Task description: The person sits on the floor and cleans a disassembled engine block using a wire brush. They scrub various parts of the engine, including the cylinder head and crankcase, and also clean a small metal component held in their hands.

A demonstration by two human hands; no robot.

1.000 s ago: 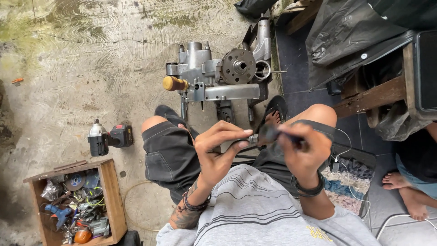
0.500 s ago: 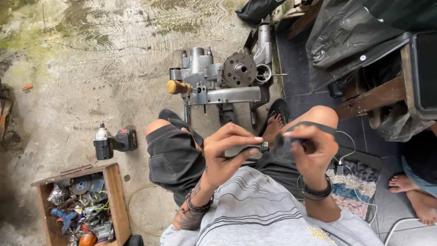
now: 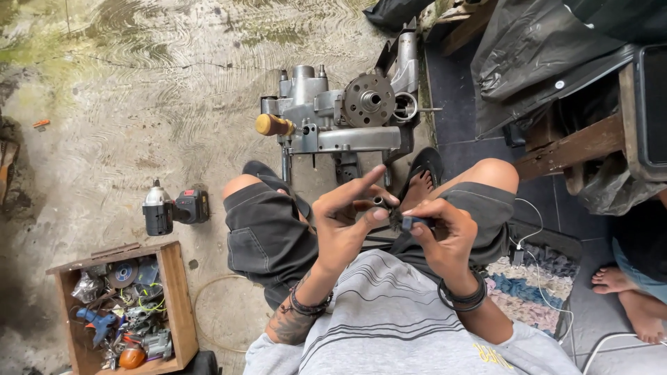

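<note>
Right now, from the head camera, your left hand (image 3: 344,229) pinches a short metal tube (image 3: 379,201) between thumb and middle finger, the index finger stretched out straight. Your right hand (image 3: 441,232) is curled closed around a small dark tool or part (image 3: 406,223), its end touching the left fingertips; what it is exactly is too small to tell. Both are raised over your lap, close to your eyes, probably for fine fitting. On the concrete ahead stands the grey engine assembly (image 3: 340,118). A cordless impact driver (image 3: 174,208) lies off to the left, near a wooden parts box (image 3: 174,292).
</note>
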